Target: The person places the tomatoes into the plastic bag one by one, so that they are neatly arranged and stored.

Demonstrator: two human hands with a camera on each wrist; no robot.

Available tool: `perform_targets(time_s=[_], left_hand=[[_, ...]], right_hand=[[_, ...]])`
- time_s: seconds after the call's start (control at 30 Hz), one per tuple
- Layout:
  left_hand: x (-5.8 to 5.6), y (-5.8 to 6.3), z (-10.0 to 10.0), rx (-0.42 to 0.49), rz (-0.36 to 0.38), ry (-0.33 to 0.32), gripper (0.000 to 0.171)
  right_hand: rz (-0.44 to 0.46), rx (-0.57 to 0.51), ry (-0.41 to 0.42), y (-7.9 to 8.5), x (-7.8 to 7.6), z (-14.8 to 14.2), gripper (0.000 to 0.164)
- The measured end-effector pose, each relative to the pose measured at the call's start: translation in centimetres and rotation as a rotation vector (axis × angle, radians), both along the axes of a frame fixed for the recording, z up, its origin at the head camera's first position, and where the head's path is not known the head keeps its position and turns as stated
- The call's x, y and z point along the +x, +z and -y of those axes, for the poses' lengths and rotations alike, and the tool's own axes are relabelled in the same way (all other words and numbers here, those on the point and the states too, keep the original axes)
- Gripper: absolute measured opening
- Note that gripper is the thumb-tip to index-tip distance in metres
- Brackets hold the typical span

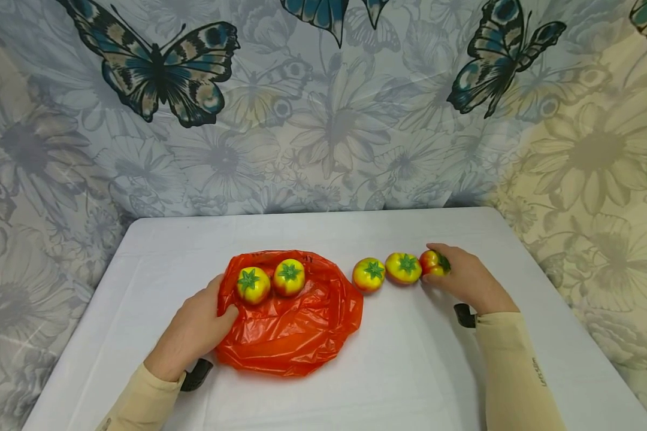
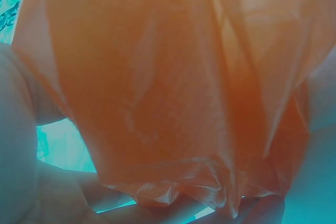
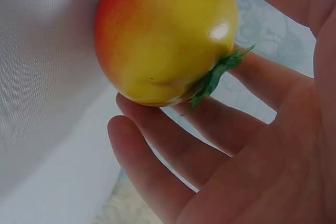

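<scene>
A red plastic bag (image 1: 296,326) lies spread on the white table, its left edge gripped by my left hand (image 1: 202,320) with the thumb over the rim. Two yellow-red toy tomatoes with green leaf tops, a left one (image 1: 253,286) and a right one (image 1: 289,278), sit in the bag's upper part. To the right of the bag stand two more, one tomato (image 1: 368,275) beside another (image 1: 403,268). My right hand (image 1: 466,275) holds a further tomato (image 3: 168,35) between thumb and fingers, at the right end of that row. In the left wrist view the bag (image 2: 157,87) fills most of the picture.
The table (image 1: 399,371) has a white cover and reaches back to a wall hung with butterfly-and-flower cloth (image 1: 334,137). A dark wrist camera (image 1: 196,375) sits under the left wrist, another camera (image 1: 465,315) under the right.
</scene>
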State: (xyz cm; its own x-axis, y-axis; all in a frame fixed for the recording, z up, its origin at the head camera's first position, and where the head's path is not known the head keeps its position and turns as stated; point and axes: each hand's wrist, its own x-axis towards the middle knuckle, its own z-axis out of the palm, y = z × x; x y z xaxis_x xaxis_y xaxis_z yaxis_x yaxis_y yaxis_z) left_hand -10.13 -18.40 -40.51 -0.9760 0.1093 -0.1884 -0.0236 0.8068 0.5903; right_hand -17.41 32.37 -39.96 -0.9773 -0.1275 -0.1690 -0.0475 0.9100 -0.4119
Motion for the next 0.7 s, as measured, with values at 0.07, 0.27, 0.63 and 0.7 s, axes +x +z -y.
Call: perform_targets(time_s=[0.07, 0.27, 0.63, 0.7], left_hand=[[0.02, 0.01, 0.00, -0.001, 0.000, 0.000, 0.075], [0.03, 0.06, 0.02, 0.006, 0.000, -0.004, 0.075], [-0.01, 0.01, 0.05, 0.010, 0.006, -0.001, 0.075], [-0.02, 0.01, 0.05, 0.011, 0.006, 0.000, 0.075]], right_hand=[[0.005, 0.001, -0.003, 0.01, 0.02, -0.05, 0.081], [0.006, 0.014, -0.026, 0.27, 0.13, -0.37, 0.082], [-0.005, 0.023, -0.032, 0.71, 0.17, -0.86, 0.080], [-0.010, 0.023, -0.032, 0.73, 0.15, -0.88, 0.080]])
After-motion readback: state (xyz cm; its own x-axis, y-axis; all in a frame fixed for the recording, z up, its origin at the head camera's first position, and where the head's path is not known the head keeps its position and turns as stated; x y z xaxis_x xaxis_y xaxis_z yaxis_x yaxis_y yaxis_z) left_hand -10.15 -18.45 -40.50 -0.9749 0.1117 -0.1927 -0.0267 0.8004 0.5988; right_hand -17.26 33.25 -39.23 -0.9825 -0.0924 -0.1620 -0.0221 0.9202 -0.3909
